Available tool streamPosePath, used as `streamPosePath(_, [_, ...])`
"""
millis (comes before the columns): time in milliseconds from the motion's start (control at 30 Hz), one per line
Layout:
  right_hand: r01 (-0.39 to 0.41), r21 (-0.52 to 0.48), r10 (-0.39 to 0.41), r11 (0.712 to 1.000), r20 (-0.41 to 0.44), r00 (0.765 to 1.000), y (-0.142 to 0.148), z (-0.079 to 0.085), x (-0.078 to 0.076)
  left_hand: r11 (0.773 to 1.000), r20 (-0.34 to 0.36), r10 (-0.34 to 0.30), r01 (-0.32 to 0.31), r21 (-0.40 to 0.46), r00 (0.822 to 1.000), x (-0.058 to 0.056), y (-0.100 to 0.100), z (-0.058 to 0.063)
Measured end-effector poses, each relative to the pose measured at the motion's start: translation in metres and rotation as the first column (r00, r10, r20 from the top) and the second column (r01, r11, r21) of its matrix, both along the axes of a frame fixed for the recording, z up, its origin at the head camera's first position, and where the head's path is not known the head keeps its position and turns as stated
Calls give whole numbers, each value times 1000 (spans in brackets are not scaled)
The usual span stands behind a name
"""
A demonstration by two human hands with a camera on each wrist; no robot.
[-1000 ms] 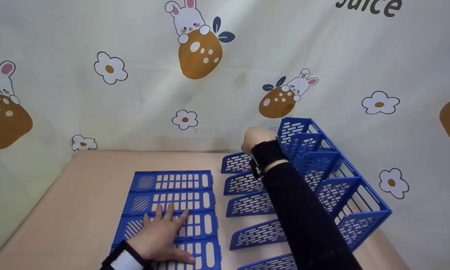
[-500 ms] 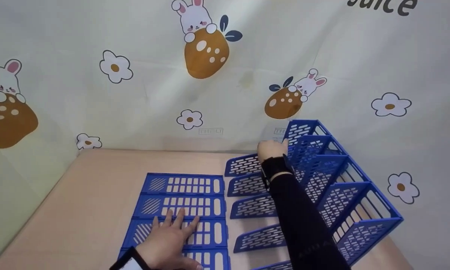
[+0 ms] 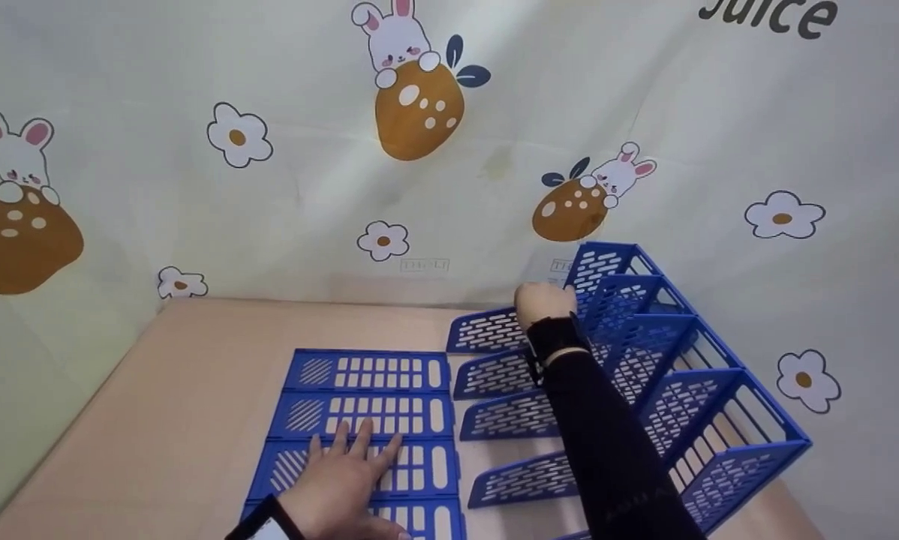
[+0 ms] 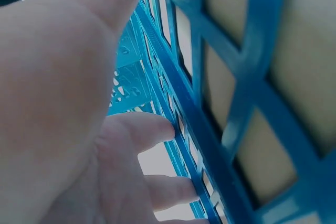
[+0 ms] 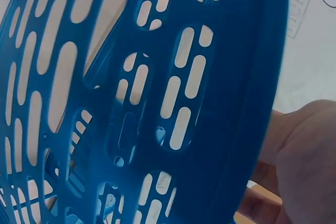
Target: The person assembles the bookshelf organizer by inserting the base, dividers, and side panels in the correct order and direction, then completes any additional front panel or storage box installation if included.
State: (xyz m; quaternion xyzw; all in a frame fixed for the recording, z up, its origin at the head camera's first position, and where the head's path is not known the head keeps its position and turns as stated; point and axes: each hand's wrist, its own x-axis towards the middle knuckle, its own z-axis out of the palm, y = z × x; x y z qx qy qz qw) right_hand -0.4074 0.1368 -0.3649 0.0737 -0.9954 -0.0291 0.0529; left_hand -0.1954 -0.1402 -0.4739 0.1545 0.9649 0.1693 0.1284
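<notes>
My left hand [image 3: 337, 480] lies with fingers spread on a flat blue plastic panel [image 3: 326, 415], made of several slotted sections joined side by side. In the left wrist view the left hand [image 4: 68, 87] has its fingertips against the blue lattice [image 4: 191, 114]. At the back, my right hand [image 3: 543, 304] grips the farthest divider [image 3: 455, 341] of a blue file rack [image 3: 663, 326]. The right wrist view has the slotted divider [image 5: 231, 77] filling most of the frame, with the right hand [image 5: 310, 156] at its edge; its fingertips are partly hidden.
Several upright dividers stand in a row on the right, joined to the rack's barred frame [image 3: 761, 409]. The flat panel's right edge lies close to their left ends. A peach-coloured table surface [image 3: 194, 390] reaches a printed cloth backdrop [image 3: 307, 202] behind.
The flat panel has slid right with my left hand on it, closing the gap to the dividers. My right hand has come down a little at the far divider. The head view has shifted slightly.
</notes>
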Motion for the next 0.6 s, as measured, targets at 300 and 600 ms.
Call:
streamPosePath(300, [5,41,-4,999,-18,1000,-4,0,3,1000,-9,-11,11,-6,1000,0,3,1])
streamPosePath(600, [-37,-3,37,999,-15,999,-14,4,10,1000,8,11,-11,-12,1000,-1,3,2])
